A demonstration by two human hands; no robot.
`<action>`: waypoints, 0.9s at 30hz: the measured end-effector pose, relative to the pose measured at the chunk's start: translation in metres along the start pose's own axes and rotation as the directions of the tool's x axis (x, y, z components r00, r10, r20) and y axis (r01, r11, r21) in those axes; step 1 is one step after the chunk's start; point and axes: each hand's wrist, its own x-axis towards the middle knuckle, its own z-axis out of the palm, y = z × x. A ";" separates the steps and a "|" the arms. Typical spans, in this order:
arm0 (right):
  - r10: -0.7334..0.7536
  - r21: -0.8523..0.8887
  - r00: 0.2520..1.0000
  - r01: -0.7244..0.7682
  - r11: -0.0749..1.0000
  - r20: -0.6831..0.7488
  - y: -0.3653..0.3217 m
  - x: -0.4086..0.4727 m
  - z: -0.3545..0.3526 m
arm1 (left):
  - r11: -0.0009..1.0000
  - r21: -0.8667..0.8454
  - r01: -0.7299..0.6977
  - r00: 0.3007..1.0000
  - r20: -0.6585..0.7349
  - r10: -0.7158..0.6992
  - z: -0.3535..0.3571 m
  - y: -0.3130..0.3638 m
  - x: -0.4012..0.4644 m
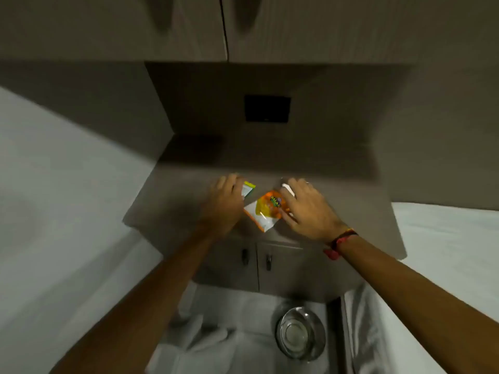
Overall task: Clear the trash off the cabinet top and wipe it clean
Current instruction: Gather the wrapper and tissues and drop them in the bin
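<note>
An orange and white snack wrapper lies on the grey-brown cabinet top, between my two hands. My left hand reaches over a small green and white wrapper, fingers on or around its left part. My right hand is spread flat over the right edge of the orange wrapper and over a small white scrap beyond it. The picture is blurred, so I cannot tell how firm either grip is.
Below the top are two cabinet doors with handles. A round metal bin stands on the floor beside white cloth. A bed with white sheets is at the right. Upper cabinets hang overhead; a dark wall panel is behind.
</note>
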 end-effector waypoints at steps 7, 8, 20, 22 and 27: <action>-0.040 -0.129 0.929 0.093 0.987 0.369 -0.023 0.029 0.072 | 0.980 0.036 0.194 0.955 0.223 -0.197 0.068 -0.026 0.006; -0.029 -0.142 0.936 0.083 0.986 0.350 -0.023 0.032 0.073 | 0.979 0.046 0.198 0.962 0.183 -0.203 0.069 -0.024 0.009; 0.491 0.806 0.857 -0.179 0.564 -0.153 -0.051 0.005 0.032 | 0.678 -0.709 0.193 0.827 -0.254 -0.501 0.023 0.015 -0.027; 0.602 0.940 0.797 -0.167 0.298 -0.049 -0.065 -0.024 0.034 | 0.612 -0.790 0.037 0.861 -0.287 -0.421 0.020 0.040 -0.053; 0.621 0.868 0.784 -0.295 0.401 -0.020 -0.094 -0.143 0.089 | 0.558 -0.829 0.048 0.972 -0.089 -0.216 0.076 0.105 -0.144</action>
